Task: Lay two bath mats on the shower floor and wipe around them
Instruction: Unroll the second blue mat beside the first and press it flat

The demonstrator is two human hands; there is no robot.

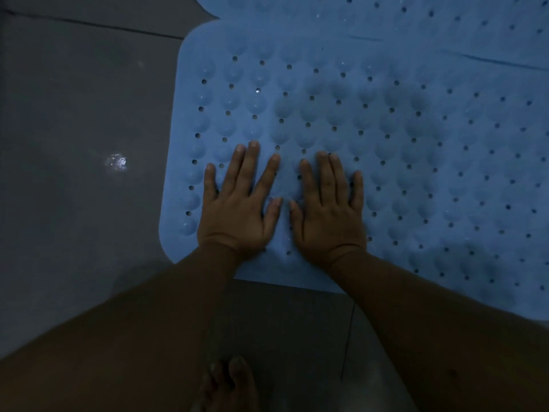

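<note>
A blue bath mat (pixel 341 108), dimpled and perforated with small holes, is laid flat on the grey tiled shower floor (pixel 74 114), and a second blue mat (pixel 401 16) is seen adjoining it at its far edge. The left hand (pixel 240 206) and right hand (pixel 329 212) are pressed palm-down, fingers straight and spread, side by side near the mat's near-left corner. Bare toes (pixel 228 379) are visible on the floor below.

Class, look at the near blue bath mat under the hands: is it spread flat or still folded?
Spread flat. The near blue mat lies open on the floor, with both hands, left and right, pressing it.
</note>
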